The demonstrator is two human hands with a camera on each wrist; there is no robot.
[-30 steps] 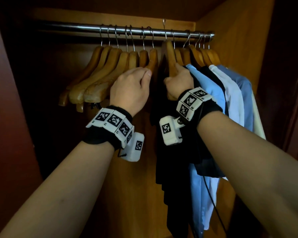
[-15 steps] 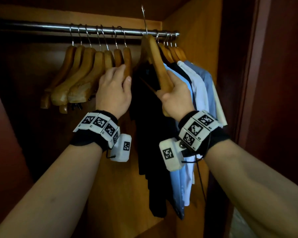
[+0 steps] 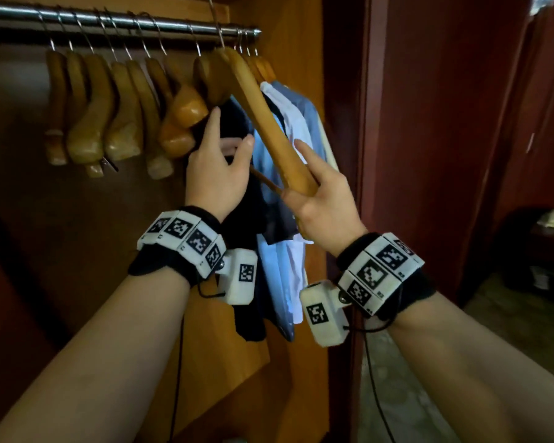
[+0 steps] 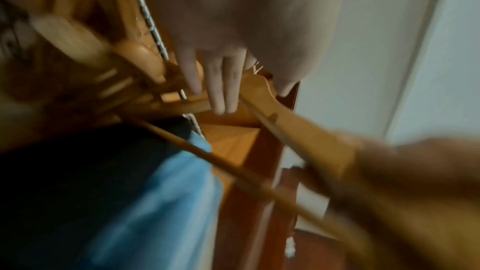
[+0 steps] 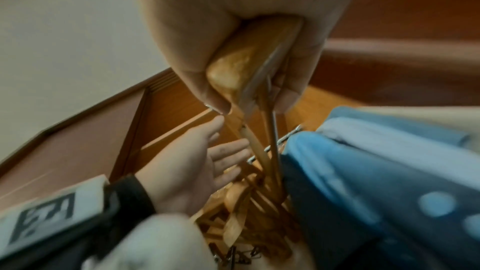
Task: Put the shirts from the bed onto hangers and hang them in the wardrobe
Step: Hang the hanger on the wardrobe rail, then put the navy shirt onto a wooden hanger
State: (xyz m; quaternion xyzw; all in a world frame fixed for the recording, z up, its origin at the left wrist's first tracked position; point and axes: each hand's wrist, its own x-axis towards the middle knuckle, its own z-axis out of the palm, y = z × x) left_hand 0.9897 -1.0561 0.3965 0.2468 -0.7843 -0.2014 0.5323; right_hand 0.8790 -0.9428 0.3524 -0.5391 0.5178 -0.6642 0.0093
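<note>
A wooden wardrobe (image 3: 288, 43) stands open beside a dark red door panel (image 3: 429, 123). Its metal rail (image 3: 109, 22) carries empty wooden hangers (image 3: 122, 107) at left and hung shirts (image 3: 288, 129) at right. The right hand (image 3: 323, 203) grips one end of a bare hanger (image 3: 263, 113), tilted, its hook above the rail. The left hand (image 3: 218, 167), fingers straight and spread, rests against the dark shirt (image 3: 237, 123).
</note>
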